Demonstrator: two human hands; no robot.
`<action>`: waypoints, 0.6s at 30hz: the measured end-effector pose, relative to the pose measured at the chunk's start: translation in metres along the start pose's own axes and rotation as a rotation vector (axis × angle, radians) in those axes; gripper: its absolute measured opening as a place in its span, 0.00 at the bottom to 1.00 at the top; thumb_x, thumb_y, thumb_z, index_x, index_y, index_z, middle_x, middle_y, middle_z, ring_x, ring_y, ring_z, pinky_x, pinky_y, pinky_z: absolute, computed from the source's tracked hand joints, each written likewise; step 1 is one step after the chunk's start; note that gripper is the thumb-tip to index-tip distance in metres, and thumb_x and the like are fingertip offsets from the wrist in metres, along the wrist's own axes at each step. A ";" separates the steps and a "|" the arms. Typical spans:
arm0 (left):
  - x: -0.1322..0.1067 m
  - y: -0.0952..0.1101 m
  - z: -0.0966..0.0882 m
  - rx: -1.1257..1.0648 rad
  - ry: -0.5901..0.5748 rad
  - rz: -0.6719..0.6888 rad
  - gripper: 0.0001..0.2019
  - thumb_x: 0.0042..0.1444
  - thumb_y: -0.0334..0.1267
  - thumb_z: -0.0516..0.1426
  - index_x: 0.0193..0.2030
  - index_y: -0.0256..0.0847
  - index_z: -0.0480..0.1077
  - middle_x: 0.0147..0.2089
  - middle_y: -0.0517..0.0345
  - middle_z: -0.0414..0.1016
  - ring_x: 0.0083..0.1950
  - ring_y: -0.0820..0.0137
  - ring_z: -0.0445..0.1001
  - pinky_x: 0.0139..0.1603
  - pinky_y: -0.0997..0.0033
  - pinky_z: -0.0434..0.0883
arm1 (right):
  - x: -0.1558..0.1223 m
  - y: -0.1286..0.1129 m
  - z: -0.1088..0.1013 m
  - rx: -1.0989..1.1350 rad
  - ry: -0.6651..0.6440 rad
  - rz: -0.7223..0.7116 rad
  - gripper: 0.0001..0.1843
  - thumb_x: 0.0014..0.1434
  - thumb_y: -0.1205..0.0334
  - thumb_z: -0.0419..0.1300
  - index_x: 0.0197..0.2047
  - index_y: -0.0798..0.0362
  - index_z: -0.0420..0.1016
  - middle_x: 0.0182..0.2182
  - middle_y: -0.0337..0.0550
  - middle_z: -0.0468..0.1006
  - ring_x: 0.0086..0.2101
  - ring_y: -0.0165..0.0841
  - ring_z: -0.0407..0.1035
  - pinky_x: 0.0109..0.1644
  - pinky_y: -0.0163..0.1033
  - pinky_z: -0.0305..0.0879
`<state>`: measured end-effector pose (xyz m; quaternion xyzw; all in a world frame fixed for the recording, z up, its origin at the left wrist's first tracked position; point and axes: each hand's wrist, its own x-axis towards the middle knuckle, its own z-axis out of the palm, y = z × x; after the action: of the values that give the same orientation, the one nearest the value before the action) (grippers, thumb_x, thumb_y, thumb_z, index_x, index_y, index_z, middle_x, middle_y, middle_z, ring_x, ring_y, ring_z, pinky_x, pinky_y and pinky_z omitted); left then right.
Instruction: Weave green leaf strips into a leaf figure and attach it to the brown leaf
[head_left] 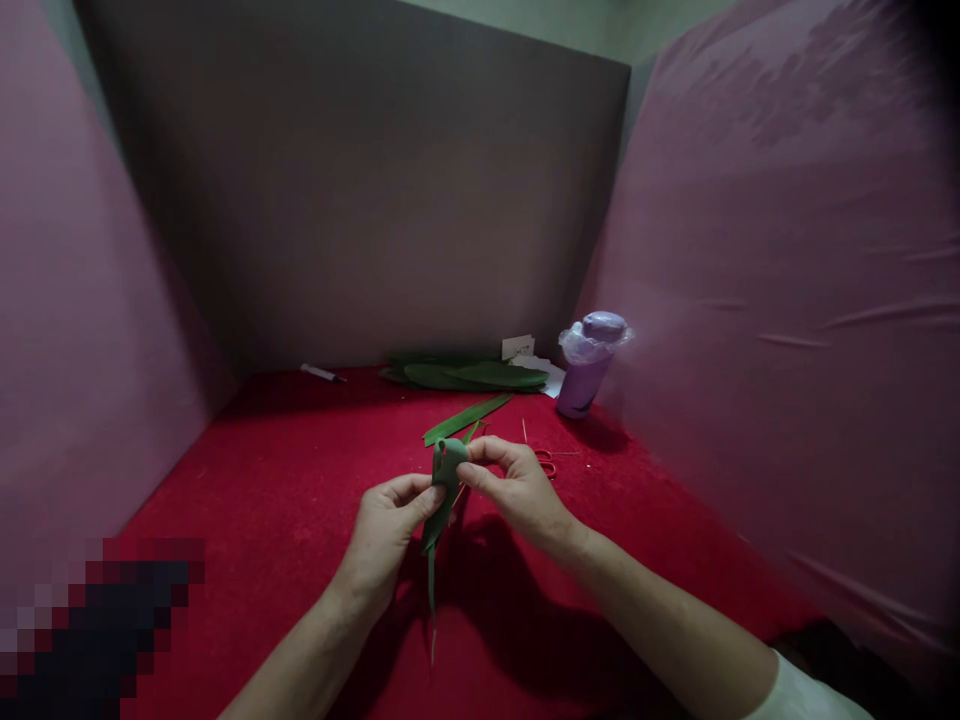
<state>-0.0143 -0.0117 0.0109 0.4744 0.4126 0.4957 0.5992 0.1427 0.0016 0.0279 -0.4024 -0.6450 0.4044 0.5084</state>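
Between my hands, above the red cloth, is a folded green leaf [448, 462] with a looped top and a thin tail hanging down. My left hand [391, 515] pinches its lower left side between thumb and fingers. At its upper right edge, my right hand [517, 485] grips the leaf with thumb and index finger. Just beyond lies a cut strip of leaf [469, 418] on the cloth. Red-handled scissors [546, 462] rest behind my right hand, which partly hides them.
A pile of long green leaves [472, 375] lies along the back wall, beside white paper [551, 376] and a small card [517, 346]. A purple tumbler [585, 380] with clear plastic stands back right. A white pen-like item [321, 373] lies back left. Pink walls flank the red cloth [285, 480].
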 end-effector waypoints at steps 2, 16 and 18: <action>0.000 0.000 -0.001 -0.004 -0.014 0.010 0.07 0.46 0.38 0.62 0.32 0.36 0.77 0.26 0.57 0.77 0.27 0.74 0.68 0.30 0.77 0.63 | 0.000 0.002 0.001 0.091 -0.024 0.008 0.04 0.51 0.62 0.60 0.27 0.54 0.72 0.25 0.37 0.71 0.29 0.29 0.65 0.38 0.37 0.62; -0.001 0.000 -0.001 -0.013 -0.041 -0.006 0.08 0.46 0.38 0.62 0.30 0.36 0.77 0.24 0.56 0.75 0.25 0.75 0.66 0.28 0.78 0.62 | -0.001 0.004 0.003 0.285 0.020 -0.018 0.04 0.47 0.65 0.64 0.28 0.52 0.72 0.26 0.35 0.71 0.30 0.27 0.65 0.40 0.35 0.62; 0.000 0.000 0.000 -0.012 -0.035 0.007 0.07 0.46 0.38 0.63 0.30 0.36 0.77 0.25 0.56 0.75 0.26 0.75 0.66 0.28 0.78 0.63 | -0.001 0.004 0.003 0.273 0.009 -0.016 0.04 0.48 0.64 0.63 0.29 0.52 0.72 0.27 0.36 0.72 0.31 0.28 0.66 0.40 0.36 0.63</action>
<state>-0.0148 -0.0119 0.0110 0.4808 0.3975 0.4917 0.6075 0.1407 0.0014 0.0236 -0.3262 -0.5847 0.4827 0.5646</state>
